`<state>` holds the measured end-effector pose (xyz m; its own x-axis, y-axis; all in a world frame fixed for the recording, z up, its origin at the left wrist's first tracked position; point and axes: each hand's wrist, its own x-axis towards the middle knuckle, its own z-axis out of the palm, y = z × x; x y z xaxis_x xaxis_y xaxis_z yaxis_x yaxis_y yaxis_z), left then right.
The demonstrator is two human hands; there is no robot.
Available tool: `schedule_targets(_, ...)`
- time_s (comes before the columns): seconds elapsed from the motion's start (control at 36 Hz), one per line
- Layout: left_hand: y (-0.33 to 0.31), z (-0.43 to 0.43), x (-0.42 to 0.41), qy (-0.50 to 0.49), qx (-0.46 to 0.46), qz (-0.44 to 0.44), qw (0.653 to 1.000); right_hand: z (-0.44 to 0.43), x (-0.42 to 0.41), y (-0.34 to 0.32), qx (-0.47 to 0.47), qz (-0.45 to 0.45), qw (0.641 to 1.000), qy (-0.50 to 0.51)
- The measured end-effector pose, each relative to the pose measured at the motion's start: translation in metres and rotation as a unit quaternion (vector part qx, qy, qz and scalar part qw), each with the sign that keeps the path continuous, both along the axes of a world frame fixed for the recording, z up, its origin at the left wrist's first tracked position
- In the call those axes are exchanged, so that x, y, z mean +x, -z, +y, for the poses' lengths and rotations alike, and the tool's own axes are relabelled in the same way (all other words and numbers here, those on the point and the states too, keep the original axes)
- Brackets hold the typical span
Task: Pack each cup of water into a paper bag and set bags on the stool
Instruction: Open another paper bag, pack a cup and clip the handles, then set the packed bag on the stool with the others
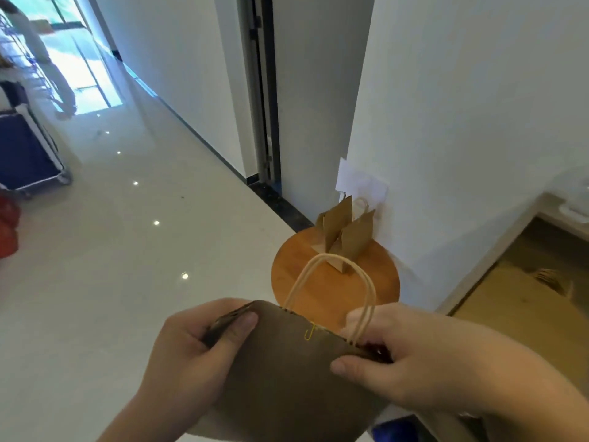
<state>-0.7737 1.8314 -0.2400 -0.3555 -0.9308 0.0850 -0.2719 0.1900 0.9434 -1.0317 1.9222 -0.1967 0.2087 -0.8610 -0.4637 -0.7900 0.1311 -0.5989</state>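
My left hand [191,342] pinches the left top corner of a brown paper bag with pale twisted-paper handles [287,378], thumb on its near face. My right hand [398,355] pinches the right top corner beside the handles. A small yellow wire paper clip [309,331] sits on the bag's closed mouth, so I cannot see what is inside. Just beyond, the round orange-brown wooden stool [302,282] carries two more brown paper bags [357,240] standing upright at its far edge by the white wall [462,122], their contents hidden too.
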Motion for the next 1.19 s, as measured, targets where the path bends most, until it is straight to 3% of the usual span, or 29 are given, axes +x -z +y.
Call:
schedule_targets(0.39,0.03,-0.17,-0.07,0.111,0.014,-0.115,0.987,-0.149,-0.051,0.054,0.019,-0.033,0.997,0.073)
schedule_targets(0.58,0.032,-0.249,-0.108,0.125,-0.008,-0.168,0.978,-0.206,-0.07,0.085,0.047,-0.055,0.972,0.226)
schedule_targets(0.75,0.05,-0.334,-0.14,0.116,0.0,-0.153,0.981,-0.248,-0.104,0.139,0.039,0.02,0.915,0.401)
schedule_targets(0.89,0.067,-0.403,-0.165,0.18,0.031,-0.149,0.972,-0.258,-0.133,0.193,0.085,0.068,0.839,0.533)
schedule_targets(1.03,0.087,-0.449,-0.192,0.227,0.069,-0.114,0.965,-0.27,-0.156,0.226,0.093,0.063,0.744,0.659)
schedule_targets(1.19,0.101,-0.475,-0.236,0.249,0.061,-0.108,0.96,-0.294,-0.194,0.256,0.07,0.042,0.675,0.733)
